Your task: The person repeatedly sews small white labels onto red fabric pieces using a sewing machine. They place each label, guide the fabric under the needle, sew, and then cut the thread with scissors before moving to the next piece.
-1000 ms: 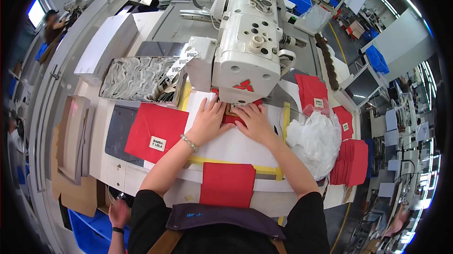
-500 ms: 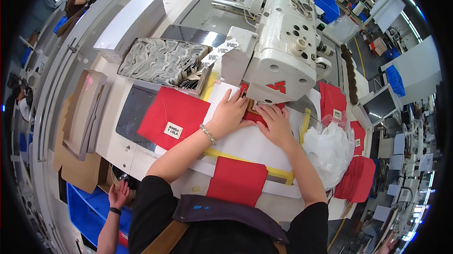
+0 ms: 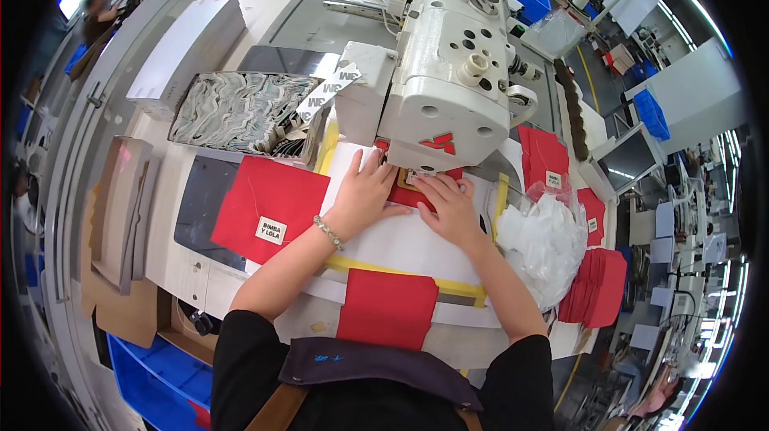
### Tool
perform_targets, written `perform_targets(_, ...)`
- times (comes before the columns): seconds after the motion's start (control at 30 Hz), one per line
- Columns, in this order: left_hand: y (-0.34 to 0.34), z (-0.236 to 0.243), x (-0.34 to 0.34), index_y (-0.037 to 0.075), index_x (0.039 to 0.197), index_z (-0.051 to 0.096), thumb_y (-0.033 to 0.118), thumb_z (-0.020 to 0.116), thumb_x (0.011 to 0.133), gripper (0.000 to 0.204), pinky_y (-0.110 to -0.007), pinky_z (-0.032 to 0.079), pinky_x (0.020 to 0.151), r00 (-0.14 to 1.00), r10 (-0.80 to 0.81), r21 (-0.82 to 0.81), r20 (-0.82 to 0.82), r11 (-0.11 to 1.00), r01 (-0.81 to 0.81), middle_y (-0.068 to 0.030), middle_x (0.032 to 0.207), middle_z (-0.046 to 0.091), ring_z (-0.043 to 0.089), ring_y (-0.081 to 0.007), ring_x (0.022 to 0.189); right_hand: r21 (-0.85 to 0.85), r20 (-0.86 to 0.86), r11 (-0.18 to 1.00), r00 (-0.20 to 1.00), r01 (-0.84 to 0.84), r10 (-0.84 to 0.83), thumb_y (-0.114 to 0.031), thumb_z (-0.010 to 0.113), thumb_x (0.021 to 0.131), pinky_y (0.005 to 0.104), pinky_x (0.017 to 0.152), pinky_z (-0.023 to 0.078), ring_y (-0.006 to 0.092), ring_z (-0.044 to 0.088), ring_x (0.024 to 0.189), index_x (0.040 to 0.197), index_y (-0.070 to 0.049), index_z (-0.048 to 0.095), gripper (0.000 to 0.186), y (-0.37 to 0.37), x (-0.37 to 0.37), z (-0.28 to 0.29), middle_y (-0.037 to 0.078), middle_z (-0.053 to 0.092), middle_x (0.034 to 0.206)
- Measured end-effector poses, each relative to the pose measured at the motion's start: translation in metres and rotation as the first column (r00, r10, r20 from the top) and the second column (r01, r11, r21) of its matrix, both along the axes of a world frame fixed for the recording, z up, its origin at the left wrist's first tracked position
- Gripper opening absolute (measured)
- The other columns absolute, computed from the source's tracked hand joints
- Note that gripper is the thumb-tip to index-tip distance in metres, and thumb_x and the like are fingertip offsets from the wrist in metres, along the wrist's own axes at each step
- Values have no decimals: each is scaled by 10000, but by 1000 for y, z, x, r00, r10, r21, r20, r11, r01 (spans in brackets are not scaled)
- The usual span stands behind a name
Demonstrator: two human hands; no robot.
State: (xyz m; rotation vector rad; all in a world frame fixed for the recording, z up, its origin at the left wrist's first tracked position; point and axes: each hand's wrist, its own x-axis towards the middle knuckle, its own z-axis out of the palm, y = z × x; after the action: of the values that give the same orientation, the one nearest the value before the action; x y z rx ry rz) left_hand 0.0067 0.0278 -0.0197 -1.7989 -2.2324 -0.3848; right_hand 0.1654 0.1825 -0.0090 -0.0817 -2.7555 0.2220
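Note:
A red fabric piece lies beneath the head of a large white industrial sewing machine, with a pale label in a brownish frame on it. My left hand rests flat at the piece's left edge, fingers stretched toward the needle area. From the right, my right hand lies over the piece with its fingers extended beside the label. Neither hand grasps anything that I can see; the needle itself is hidden. To the left of my left hand lies another red piece with a pale label and a loose thread.
Plain red pieces lie at the table's front edge. A box of crinkled strips, a long white box and an empty carton stand left. Crumpled white plastic and a red stack sit right.
The whole view has shifted slightly, so the scene appears further left. Another person's hand at lower left has gone out of sight. My hands keep nearly the same place by the machine.

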Motion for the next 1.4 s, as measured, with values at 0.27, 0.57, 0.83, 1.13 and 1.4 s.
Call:
perform_targets(0.27, 1, 2, 1, -42, 1264, 574, 705, 597, 752, 905, -534, 323, 1076, 1000, 4, -13, 25, 1000, -4, -129, 1279, 549, 438, -329, 1262, 3, 13, 1000, 1000, 8, -8, -234, 659, 833, 426, 968, 315, 184, 537, 1165, 1229, -106, 617, 418, 0, 0, -2, 37, 607, 1258)
perform_targets(0.57, 1, 6, 3, -51, 1271, 559, 683, 640, 732, 914, -531, 320, 1078, 999, -4, 11, 37, 1000, 4, -125, 1298, 527, 436, -318, 1262, 44, -16, 999, 1000, 14, -14, -237, 651, 836, 431, 968, 303, 178, 538, 1153, 1213, -118, 626, 397, -2, 3, -5, 21, 600, 1282)
perform_targets(0.83, 5, 6, -6, -23, 1248, 578, 656, 640, 764, 837, -515, 310, 1072, 997, -14, -14, 79, 1000, 15, -114, 1240, 580, 456, -300, 1237, 20, -21, 999, 999, 40, -39, -232, 647, 841, 463, 967, 307, 186, 536, 1149, 1180, -117, 633, 358, 5, -4, -11, 20, 608, 1252)
perform_targets(1.13, 17, -1, -18, 13, 1235, 604, 661, 622, 786, 789, -485, 336, 1016, 998, -1, 30, 62, 1000, -1, -118, 1214, 610, 523, -299, 1134, 59, 1, 996, 998, 64, -64, -239, 640, 851, 487, 961, 313, 197, 524, 1159, 1151, -96, 639, 332, 17, -10, -12, 26, 620, 1203)
perform_targets(1.4, 16, 2, -15, -3, 1227, 608, 671, 614, 782, 807, -488, 325, 1044, 997, -9, -8, 80, 1000, 9, -122, 1213, 613, 552, -294, 1102, 111, -84, 986, 990, 125, -116, -228, 643, 844, 452, 915, 338, 189, 525, 1139, 1205, -97, 630, 385, 7, -3, -17, 25, 613, 1255)
